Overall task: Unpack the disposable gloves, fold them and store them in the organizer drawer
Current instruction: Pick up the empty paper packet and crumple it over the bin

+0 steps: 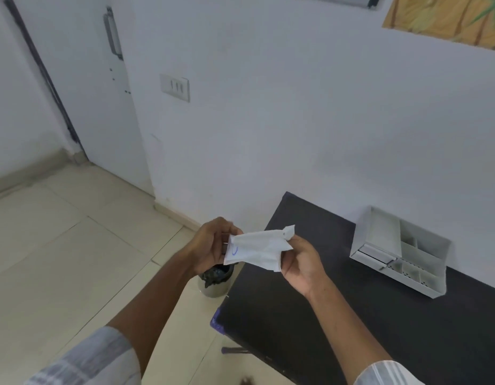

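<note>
Holding item: one white paper packet (257, 250), stretched in the air between both hands, above the left edge of the black table (351, 315) and the floor beside it. A small blue mark sits near its left end; whatever is printed there is too small to read. Whether the packet is sealed or torn cannot be told, and its contents are hidden.

Left hand (210, 247): fingers curled and pressed onto the packet's left end, thumb side facing the wall; fingertips largely hidden behind the paper.

Right hand (301, 263): thumb and fingers pinching the packet's right end, where a twisted corner sticks up; palm turned upward. Both forearms bare, with striped sleeves cut off at the bottom edge.

Organizer (399, 250): white, several open compartments, standing on the table against the wall, well apart from the hands. Two small drawers at its lower left front appear closed; compartment contents cannot be made out.

Bin (215, 283): round, with a dark liner, on the tiled floor just beside the table's left edge, partly hidden under the left wrist.

Wall items: switch plate (175, 87); door handle (113, 37); a picture (446, 20) cut off at the top right corner.
</note>
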